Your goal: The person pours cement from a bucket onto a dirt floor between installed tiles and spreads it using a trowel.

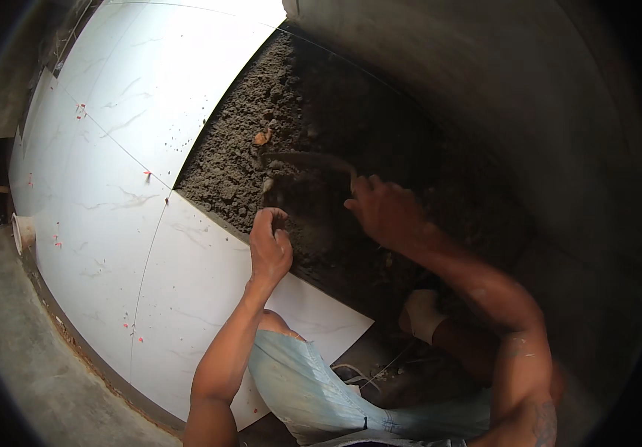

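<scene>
My right hand [389, 212] is wrapped round the handle end of a trowel [310, 159], whose blade points left over the dark mortar bed [224, 164]. Just left of the blade tip, an orange-brown lump [262, 138] sits on the grainy grey mortar. My left hand [270, 242] is closed with bent fingers above the mortar's near edge, beside a white tile. What those fingers hold, if anything, is hidden. A small pale stone [268, 185] lies between the left hand and the trowel.
Large white marbled tiles [187, 238] cover the left side, with small red spacers [148, 174] at their joints. A grey wall [529, 97] rises on the right in shadow. A short pale pipe [24, 232] stands at the far-left tile edge. My knee rests near the front tile.
</scene>
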Motion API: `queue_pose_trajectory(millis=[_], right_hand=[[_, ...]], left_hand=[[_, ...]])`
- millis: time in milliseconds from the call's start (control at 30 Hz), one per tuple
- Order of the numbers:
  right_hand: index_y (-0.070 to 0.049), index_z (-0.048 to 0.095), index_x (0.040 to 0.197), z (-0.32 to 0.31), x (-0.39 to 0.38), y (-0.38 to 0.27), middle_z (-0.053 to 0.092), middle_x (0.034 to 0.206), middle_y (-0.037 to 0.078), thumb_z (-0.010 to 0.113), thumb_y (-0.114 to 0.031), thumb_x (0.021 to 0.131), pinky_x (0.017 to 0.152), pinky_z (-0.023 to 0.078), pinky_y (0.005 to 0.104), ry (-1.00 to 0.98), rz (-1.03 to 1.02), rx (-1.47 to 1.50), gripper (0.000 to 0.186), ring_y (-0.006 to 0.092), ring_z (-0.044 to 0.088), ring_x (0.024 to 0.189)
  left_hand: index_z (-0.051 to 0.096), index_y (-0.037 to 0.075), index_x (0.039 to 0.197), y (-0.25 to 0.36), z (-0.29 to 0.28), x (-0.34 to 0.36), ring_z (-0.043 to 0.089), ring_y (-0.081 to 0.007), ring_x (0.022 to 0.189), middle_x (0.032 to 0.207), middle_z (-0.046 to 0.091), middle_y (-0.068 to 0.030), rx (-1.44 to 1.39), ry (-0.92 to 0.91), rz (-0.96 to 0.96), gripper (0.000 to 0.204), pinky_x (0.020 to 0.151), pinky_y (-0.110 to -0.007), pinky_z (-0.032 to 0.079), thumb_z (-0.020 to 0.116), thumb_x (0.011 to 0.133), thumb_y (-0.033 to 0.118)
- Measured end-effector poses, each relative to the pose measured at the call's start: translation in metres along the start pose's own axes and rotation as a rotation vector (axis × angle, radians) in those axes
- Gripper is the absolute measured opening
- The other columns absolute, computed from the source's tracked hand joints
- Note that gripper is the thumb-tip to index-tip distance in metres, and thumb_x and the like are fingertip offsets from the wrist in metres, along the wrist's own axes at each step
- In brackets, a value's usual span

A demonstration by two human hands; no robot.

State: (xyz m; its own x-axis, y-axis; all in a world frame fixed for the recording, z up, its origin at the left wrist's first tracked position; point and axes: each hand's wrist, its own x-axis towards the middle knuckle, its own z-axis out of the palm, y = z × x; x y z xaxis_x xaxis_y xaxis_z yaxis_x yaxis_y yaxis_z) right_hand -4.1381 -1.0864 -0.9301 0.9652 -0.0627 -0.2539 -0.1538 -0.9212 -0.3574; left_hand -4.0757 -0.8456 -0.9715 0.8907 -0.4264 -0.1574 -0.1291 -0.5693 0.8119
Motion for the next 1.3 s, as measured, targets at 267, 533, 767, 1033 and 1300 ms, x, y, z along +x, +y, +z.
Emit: queue_pose_trajectory(millis=[267,533,767,1033,1300], right_hand=[[-0.002,0.063,0.108,0.020,0.025,0.061,0.066,0.094,0.025,0.043,-0.029,0.101,0.077,0.052,0.0509,0.052,0.286,0.223,0.035,0.0444,0.063,0.091],[-0.002,0.064,0.106,0.020,0.040,-0.054,0.068,0.101,0.021,0.044,-0.022,0.099,0.081,0.054,0.0493,-0.275,0.210,0.365,0.029,0.0402,0.067,0.093],[0.000,0.061,0.102,0.035,0.175,0.013,0.069,0.086,0.018,0.048,-0.012,0.095,0.063,0.058,0.0426,-0.028,0.210,0.104,0.019,0.0339,0.070,0.072],[-0.004,0.053,0.085,0.012,0.056,0.044,0.051,0.057,0.006,0.046,-0.040,0.101,0.039,0.043,0.0339,0.071,0.818,1.007,0.039,0.0181,0.050,0.042],[-0.007,0.051,0.087,0.002,0.014,0.018,0.050,0.062,0.001,0.047,-0.047,0.100,0.040,0.042,0.0267,-0.132,0.770,1.502,0.042,0.0095,0.047,0.045]], left_hand=[[0.061,-0.002,0.105,-0.019,-0.016,0.053,0.061,-0.0369,0.090,0.096,0.060,-0.0207,0.293,0.270,0.275,0.023,0.079,-0.043,0.048,0.061,0.083,0.003],[0.059,-0.002,0.115,-0.080,-0.073,-0.009,0.056,-0.0392,0.104,0.106,0.059,-0.0218,0.456,0.353,0.074,0.033,0.093,-0.044,0.044,0.065,0.087,0.015],[0.047,-0.001,0.130,-0.110,-0.060,-0.019,0.047,-0.0383,0.114,0.123,0.048,-0.0197,0.694,0.449,0.260,0.047,0.099,-0.048,0.038,0.056,0.093,0.028],[0.048,0.000,0.128,-0.116,-0.094,-0.036,0.048,-0.0371,0.115,0.123,0.049,-0.0197,0.692,0.431,0.168,0.047,0.099,-0.048,0.037,0.054,0.093,0.032],[0.048,0.002,0.128,-0.117,-0.102,-0.032,0.049,-0.0346,0.110,0.122,0.050,-0.0167,0.730,0.471,0.223,0.047,0.093,-0.047,0.039,0.056,0.092,0.032]])
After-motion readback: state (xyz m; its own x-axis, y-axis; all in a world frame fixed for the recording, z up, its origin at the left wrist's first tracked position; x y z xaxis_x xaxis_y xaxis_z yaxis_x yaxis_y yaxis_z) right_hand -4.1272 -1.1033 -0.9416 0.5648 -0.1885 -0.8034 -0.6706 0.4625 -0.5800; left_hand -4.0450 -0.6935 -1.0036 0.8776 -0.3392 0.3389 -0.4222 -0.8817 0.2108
